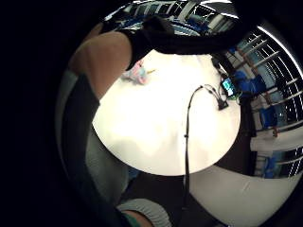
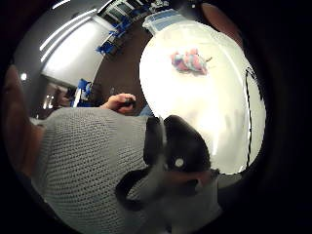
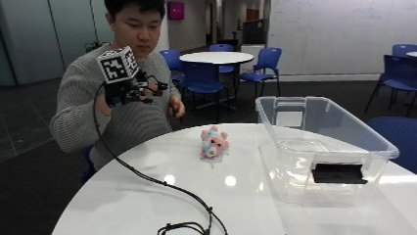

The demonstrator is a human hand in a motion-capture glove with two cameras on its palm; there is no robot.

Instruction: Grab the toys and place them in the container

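Gloved right hand (image 3: 122, 90) raised at chest height, off round white bench (image 3: 261, 205), near grey knitted sweater (image 3: 130, 122). Fingers hold nothing; how far curled, cannot tell. Small pink-and-blue plush toy (image 3: 214, 143) sits on bench, well apart from hand, just beside clear plastic container (image 3: 326, 147). Container stands on bench with black handle facing outside camera. Bare left hand (image 3: 176, 106) hovers near chest.
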